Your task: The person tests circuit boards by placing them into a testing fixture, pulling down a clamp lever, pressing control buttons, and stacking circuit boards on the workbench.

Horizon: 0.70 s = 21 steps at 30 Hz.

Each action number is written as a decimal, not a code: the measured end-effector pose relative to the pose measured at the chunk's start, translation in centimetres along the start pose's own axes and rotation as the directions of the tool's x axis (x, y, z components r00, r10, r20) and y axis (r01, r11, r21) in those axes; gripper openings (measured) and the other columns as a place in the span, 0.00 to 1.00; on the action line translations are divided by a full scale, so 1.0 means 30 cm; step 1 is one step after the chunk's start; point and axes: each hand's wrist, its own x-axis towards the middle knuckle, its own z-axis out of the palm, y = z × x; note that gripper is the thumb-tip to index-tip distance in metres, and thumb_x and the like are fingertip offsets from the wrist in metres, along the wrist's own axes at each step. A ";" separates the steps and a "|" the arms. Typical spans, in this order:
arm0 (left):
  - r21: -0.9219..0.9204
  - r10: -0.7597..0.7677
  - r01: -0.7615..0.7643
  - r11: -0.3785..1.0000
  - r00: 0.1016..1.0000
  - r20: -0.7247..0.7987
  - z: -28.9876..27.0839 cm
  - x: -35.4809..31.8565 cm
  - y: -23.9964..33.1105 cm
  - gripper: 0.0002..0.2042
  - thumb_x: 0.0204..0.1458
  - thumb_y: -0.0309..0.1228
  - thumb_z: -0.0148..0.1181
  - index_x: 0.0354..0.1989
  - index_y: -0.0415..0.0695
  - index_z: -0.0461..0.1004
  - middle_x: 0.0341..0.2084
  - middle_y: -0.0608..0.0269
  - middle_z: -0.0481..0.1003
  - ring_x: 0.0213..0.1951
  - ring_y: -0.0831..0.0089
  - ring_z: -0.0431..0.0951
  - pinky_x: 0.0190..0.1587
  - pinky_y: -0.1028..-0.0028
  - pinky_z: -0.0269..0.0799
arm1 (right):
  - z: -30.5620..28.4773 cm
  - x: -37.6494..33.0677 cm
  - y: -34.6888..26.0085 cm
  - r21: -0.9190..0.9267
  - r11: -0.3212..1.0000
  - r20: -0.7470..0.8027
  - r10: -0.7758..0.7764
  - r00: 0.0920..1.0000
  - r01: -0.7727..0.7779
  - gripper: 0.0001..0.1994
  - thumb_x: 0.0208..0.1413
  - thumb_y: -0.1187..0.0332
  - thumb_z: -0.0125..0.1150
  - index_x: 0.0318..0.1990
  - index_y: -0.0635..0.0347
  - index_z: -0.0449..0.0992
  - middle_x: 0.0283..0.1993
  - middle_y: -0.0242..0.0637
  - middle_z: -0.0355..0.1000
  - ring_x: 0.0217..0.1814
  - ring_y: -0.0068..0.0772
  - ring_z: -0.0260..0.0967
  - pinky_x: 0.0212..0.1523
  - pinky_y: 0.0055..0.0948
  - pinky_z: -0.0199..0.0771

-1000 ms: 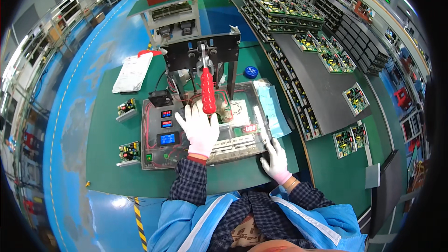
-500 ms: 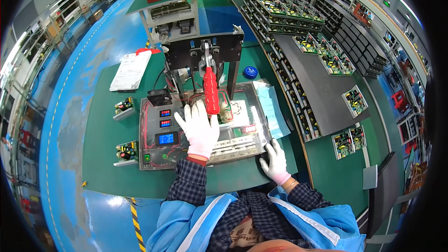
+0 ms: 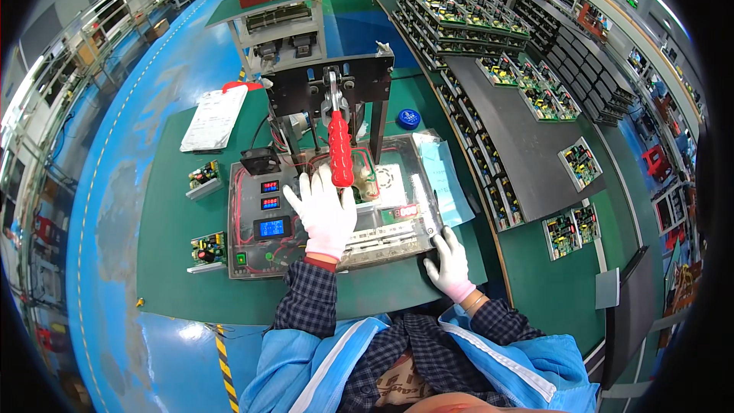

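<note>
My left hand, in a white glove, lies with fingers spread over the middle of a transparent-topped test fixture. Its fingertips are close beside the red grip of a toggle clamp, which hangs downward from a black upright plate; whether they touch it is hard to tell. My right hand, also gloved, rests at the fixture's front right corner, fingers apart and holding nothing. Small lit meters and a blue display are left of my left hand. Beneath the clamp, the contents are partly hidden.
Two circuit boards stand left of the fixture. Papers lie behind them; a blue round tin and blue sheets are to the right. Farther right, more circuit boards sit on a dark board beside stacked racks.
The red digits on the fixture's meters have changed. The clamp and its plate appear slightly farther left in view. Both hands stay nearly where they were.
</note>
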 end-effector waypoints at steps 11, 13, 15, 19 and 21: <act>-0.007 -0.002 0.002 1.000 1.000 -0.007 0.008 -0.005 -0.001 0.29 0.50 0.42 0.54 0.58 0.38 0.63 0.50 0.51 0.71 0.56 0.49 0.67 0.64 0.38 0.43 | 0.002 -0.005 0.006 0.001 1.000 -0.012 -0.019 1.000 0.019 0.34 0.39 0.70 0.65 0.59 0.62 0.62 0.66 0.57 0.54 0.60 0.60 0.59 0.59 0.43 0.63; -0.004 0.001 -0.001 1.000 1.000 0.026 0.011 -0.006 -0.001 0.29 0.50 0.42 0.54 0.58 0.38 0.63 0.50 0.51 0.71 0.57 0.49 0.67 0.64 0.38 0.43 | 0.003 -0.005 0.005 0.009 1.000 -0.040 -0.018 0.999 0.019 0.34 0.39 0.70 0.65 0.59 0.62 0.62 0.66 0.57 0.54 0.60 0.60 0.59 0.59 0.43 0.63; -0.001 -0.004 0.004 1.000 1.000 -0.003 0.012 -0.007 -0.002 0.29 0.50 0.42 0.54 0.58 0.38 0.63 0.50 0.51 0.71 0.57 0.49 0.66 0.64 0.38 0.43 | 0.002 -0.004 0.005 -0.005 1.000 -0.027 -0.029 0.999 0.029 0.34 0.40 0.69 0.65 0.59 0.62 0.63 0.66 0.57 0.55 0.60 0.59 0.60 0.59 0.43 0.64; 0.001 -0.007 0.007 1.000 1.000 0.006 0.009 -0.006 -0.002 0.30 0.50 0.43 0.54 0.59 0.38 0.62 0.51 0.51 0.71 0.57 0.49 0.66 0.64 0.38 0.42 | 0.001 -0.002 0.004 -0.032 0.999 -0.043 -0.039 0.998 0.038 0.32 0.41 0.67 0.66 0.58 0.61 0.64 0.65 0.58 0.56 0.57 0.57 0.63 0.56 0.42 0.66; 0.001 -0.012 0.012 1.000 1.000 0.021 0.006 -0.005 -0.001 0.30 0.50 0.43 0.54 0.59 0.38 0.62 0.51 0.51 0.71 0.57 0.49 0.66 0.64 0.38 0.42 | 0.001 -0.003 0.003 -0.012 1.000 -0.019 -0.019 1.000 0.019 0.33 0.40 0.68 0.66 0.59 0.61 0.63 0.65 0.57 0.55 0.59 0.58 0.61 0.58 0.43 0.64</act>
